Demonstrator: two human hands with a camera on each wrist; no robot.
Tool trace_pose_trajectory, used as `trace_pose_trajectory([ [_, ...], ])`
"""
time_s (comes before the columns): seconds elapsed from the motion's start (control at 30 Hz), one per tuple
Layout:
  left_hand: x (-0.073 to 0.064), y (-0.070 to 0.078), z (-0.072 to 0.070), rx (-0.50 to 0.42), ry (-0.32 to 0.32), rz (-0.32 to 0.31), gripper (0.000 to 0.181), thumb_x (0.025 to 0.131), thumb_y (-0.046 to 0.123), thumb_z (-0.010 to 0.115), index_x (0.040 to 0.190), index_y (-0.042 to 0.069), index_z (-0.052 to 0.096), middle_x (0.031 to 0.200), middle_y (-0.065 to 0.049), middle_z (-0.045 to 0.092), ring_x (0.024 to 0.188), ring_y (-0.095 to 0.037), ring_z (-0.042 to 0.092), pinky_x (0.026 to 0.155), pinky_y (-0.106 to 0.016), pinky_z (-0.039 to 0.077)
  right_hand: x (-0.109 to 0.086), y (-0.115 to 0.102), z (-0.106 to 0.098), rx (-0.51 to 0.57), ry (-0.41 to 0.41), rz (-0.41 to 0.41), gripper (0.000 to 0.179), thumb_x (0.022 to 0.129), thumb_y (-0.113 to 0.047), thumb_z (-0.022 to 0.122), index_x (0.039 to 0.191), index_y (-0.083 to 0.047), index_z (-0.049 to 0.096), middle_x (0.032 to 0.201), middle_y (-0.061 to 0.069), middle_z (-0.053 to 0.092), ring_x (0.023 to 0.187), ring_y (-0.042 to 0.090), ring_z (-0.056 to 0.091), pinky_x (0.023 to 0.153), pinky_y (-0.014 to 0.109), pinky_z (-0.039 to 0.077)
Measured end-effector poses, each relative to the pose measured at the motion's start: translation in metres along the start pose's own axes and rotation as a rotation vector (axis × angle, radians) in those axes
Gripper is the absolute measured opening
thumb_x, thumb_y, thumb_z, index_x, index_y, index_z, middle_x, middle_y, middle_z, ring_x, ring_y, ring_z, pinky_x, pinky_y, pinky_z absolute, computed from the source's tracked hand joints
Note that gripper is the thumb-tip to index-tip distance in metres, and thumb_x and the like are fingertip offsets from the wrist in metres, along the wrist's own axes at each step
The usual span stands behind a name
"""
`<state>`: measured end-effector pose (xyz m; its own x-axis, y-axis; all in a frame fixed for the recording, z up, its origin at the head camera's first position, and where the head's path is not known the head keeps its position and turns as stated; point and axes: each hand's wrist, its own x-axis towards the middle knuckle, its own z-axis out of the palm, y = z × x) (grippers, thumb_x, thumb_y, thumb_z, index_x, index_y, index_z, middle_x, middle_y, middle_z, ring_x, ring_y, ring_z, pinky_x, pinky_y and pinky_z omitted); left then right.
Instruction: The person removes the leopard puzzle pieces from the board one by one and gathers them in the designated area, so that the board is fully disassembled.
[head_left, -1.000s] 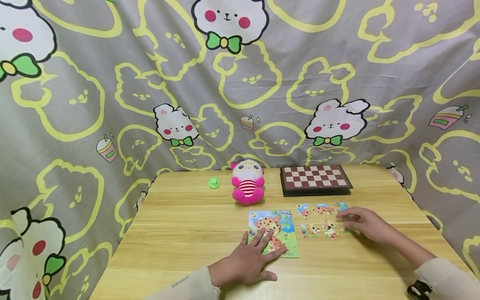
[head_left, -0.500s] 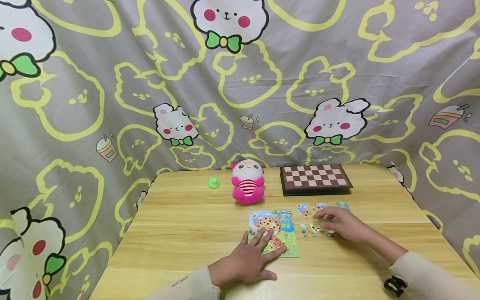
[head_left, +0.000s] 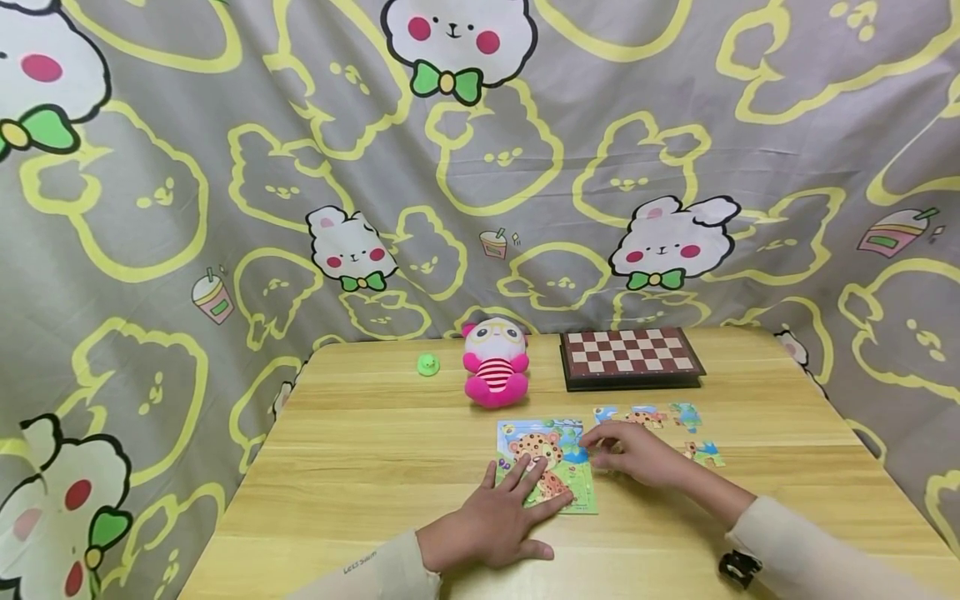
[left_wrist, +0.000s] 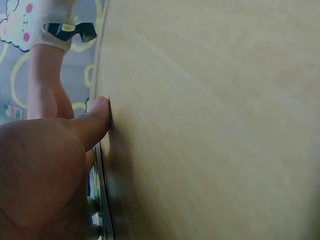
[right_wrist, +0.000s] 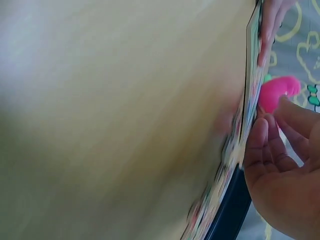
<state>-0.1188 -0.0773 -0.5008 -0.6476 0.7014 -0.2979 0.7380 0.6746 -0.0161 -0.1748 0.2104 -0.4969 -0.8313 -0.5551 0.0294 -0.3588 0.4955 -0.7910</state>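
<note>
My left hand (head_left: 504,517) rests with spread fingers on a jigsaw puzzle (head_left: 585,500) of a spotted leopard cub, pressing its lower left part. The left wrist view shows that hand's thumb (left_wrist: 97,120) touching the wooden tabletop. My right hand (head_left: 633,454) hovers by the puzzle's right edge, its fingers loosely bent. In the right wrist view, thumb and fingers (right_wrist: 257,142) stand apart with no piece visible between them. Loose puzzle pieces (head_left: 685,415) lie right of the puzzle. Another piece (head_left: 705,453) lies nearer the right forearm, and the right hand covers others.
Behind the puzzle sits a pink panda plush (head_left: 497,367) in a striped shirt, with a small green duck toy (head_left: 428,365) to its left. A checkered board box (head_left: 632,354) lies at the back right. Patterned grey cloth (head_left: 555,308) hangs behind the table (head_left: 352,467).
My right hand has swept left from above the rightmost loose pieces to the puzzle's right edge, uncovering those pieces and covering the lower left ones. The left hand has stayed in place.
</note>
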Motion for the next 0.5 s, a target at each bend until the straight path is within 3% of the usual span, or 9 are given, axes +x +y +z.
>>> trace_pose_trajectory([
  [0.5,0.002,-0.005,0.005,-0.014,0.058,0.034,0.077,0.094,0.081,0.032,0.159,0.055,0.001,0.174,-0.009,0.011,0.158,-0.035,0.014,0.112,-0.071,0.032,0.017,-0.01,0.024,0.051,-0.052,-0.005,0.028,0.096,-0.012,0.072,0.124,-0.007,0.071,0.116,0.006,0.071,0.095,0.013,0.063,0.079,0.026,0.053],
])
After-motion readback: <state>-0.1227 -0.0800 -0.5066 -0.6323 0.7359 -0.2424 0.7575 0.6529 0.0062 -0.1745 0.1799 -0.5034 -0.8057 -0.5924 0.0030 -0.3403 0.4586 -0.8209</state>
